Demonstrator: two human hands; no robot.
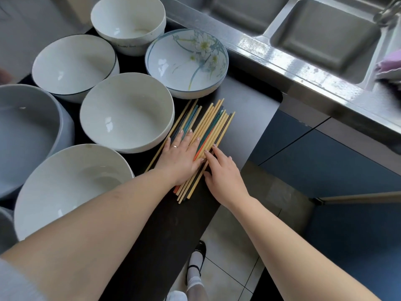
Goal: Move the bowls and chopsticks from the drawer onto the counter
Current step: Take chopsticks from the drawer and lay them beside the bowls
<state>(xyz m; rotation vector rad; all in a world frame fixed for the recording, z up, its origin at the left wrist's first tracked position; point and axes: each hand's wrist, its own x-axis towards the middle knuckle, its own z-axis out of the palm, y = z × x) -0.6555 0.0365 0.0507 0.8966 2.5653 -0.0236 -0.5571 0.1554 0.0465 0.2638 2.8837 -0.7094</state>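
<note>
Several chopsticks (213, 122), mostly bamboo with some blue, green and orange ones, lie in a loose bundle on a dark surface (165, 216). My left hand (181, 156) rests flat on them, fingers spread. My right hand (223, 172) touches the bundle's right side with its fingertips and thumb, not closed around it. To the left stand several bowls: a white one (127, 111) beside the chopsticks, a flowered one (186, 61) behind them, a white one (69, 187) at the front, a dark-rimmed one (73, 64) and a deep white one (128, 22) further back.
A grey-blue bowl (26, 135) sits at the far left edge. A steel sink (325, 38) and its counter rim (308, 83) run along the upper right. Blue cabinet fronts (325, 161) lie below it. The tiled floor and my shoe (196, 259) show underneath.
</note>
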